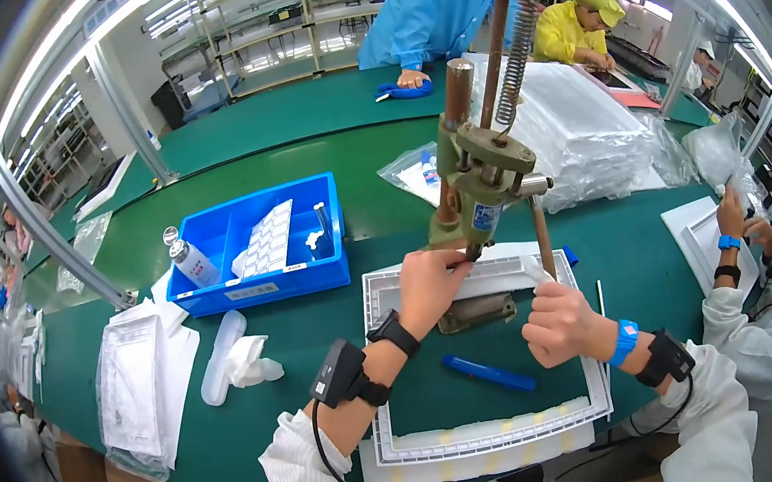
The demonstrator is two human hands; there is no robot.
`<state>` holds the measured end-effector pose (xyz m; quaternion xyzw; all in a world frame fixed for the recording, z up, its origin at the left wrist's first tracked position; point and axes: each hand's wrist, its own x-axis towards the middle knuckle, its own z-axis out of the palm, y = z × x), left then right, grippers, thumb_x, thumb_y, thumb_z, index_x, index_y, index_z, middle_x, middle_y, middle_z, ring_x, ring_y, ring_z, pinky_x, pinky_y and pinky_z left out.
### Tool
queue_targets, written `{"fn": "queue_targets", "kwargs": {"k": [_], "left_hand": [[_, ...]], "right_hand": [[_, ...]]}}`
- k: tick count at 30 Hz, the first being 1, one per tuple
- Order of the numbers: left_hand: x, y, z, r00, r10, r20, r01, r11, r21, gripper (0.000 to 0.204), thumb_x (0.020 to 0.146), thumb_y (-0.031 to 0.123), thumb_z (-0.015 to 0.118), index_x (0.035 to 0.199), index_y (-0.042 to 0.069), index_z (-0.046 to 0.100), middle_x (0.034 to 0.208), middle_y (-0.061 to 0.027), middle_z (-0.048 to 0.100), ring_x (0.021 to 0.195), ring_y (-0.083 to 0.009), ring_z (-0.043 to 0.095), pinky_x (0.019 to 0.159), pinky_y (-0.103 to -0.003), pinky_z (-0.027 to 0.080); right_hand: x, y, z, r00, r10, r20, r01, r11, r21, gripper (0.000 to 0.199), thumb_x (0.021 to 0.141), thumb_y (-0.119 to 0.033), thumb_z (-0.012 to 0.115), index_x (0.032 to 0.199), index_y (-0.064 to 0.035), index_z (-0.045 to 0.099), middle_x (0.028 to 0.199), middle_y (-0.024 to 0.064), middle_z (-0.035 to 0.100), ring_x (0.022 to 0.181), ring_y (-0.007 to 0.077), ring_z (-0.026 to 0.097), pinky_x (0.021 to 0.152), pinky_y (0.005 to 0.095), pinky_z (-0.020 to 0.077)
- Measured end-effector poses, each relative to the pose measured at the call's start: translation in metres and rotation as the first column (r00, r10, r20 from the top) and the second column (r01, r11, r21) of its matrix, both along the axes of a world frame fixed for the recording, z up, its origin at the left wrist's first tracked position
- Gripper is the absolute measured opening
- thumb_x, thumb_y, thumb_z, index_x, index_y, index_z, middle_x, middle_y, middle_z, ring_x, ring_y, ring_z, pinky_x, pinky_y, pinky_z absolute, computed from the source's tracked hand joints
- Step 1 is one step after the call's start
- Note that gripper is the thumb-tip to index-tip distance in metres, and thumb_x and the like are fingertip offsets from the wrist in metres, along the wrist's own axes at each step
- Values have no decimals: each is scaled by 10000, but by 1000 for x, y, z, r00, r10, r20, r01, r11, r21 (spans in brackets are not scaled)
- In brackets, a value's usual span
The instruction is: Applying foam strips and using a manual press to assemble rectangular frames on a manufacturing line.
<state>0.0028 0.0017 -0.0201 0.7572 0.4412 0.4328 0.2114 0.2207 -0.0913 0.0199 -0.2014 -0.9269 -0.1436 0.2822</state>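
Note:
A white rectangular plastic frame (487, 436) lies flat on the green table in front of me. Its far edge sits under a green hand press (475, 182) with a spring and a tall lever. My left hand (430, 284) rests closed on the frame's far edge, right at the foot of the press. On the frame's right far corner my right hand (560, 321) pinches the edge. A blue pen-like tool (489, 373) lies on the table inside the frame, between my wrists.
A blue bin (261, 280) with white parts and a small bottle (191, 260) stands at the left. White bagged sheets (139, 387) lie further left. Plastic-wrapped panels (575, 131) are stacked behind the press. Another worker's hands (741, 226) hold a white frame at the right. People work across the table.

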Motion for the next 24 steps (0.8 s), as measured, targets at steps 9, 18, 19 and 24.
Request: {"fn": "queue_targets", "kwargs": {"k": [9,18,19,24], "left_hand": [[1,0,0,1000,-1,18,0,999,36,159,760,162,764,878,57,783,741,-184,689,683,-354,675,654,-403,538],[1,-1,1,1000,1,24,-1,1000,8,156,756,168,766,865,57,783,752,-182,696,684,-357,675,666,-406,541],[0,-1,-1,1000,2,25,-2,1000,7,156,756,168,766,865,57,783,752,-182,696,684,-357,675,666,-406,541],[2,1,-2,999,-17,28,16,999,35,164,759,173,763,875,59,784,751,-180,696,689,-357,677,678,-404,545]], "right_hand": [[2,0,3,998,0,71,1,1000,-9,247,555,-54,614,528,-112,376,514,9,370,507,196,425,572,316,411],[1,0,2,996,2,90,1,1000,-26,239,566,-60,618,530,-118,388,514,7,391,521,194,447,599,316,423],[0,-3,5,995,-8,103,12,999,-42,237,567,-61,619,532,-117,391,515,7,394,522,193,447,600,316,424],[4,0,6,993,1,115,1,1000,-22,235,569,-65,622,538,-117,395,519,6,400,521,193,446,602,317,428]]}}
